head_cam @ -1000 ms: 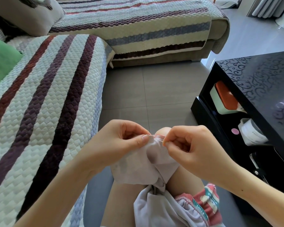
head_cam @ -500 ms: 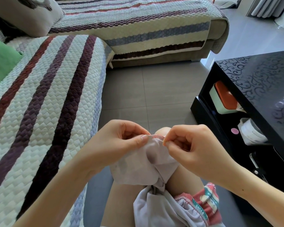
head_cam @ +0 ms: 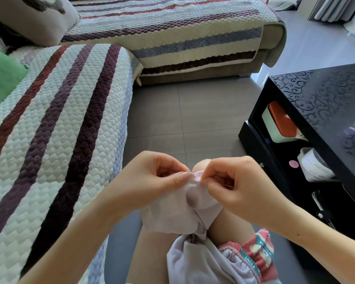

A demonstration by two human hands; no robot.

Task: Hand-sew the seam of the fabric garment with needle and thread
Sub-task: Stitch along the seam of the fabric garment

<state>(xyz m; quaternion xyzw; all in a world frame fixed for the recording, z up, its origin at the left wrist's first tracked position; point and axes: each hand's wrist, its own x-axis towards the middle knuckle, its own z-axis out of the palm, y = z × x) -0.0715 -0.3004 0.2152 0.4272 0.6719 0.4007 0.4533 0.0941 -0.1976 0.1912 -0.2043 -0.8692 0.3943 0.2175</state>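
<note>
A pale lilac garment lies over my knees, its top edge with a pink seam raised between both hands. My left hand pinches the fabric edge from the left with thumb and forefinger. My right hand pinches at the seam from the right, and a thin needle shows as a fine line beside its fingers. The thread is too fine to make out. More of the garment, with a red and green patterned part, bunches on my lap.
A striped quilted sofa cover runs along my left and across the back. A green cushion lies far left. A black low table stands at right, its shelf holding a white and orange box and a white container. Grey tiled floor lies between.
My right hand has shifted slightly left, closer to the seam and my left thumb. The left hand and the garment have barely moved.
</note>
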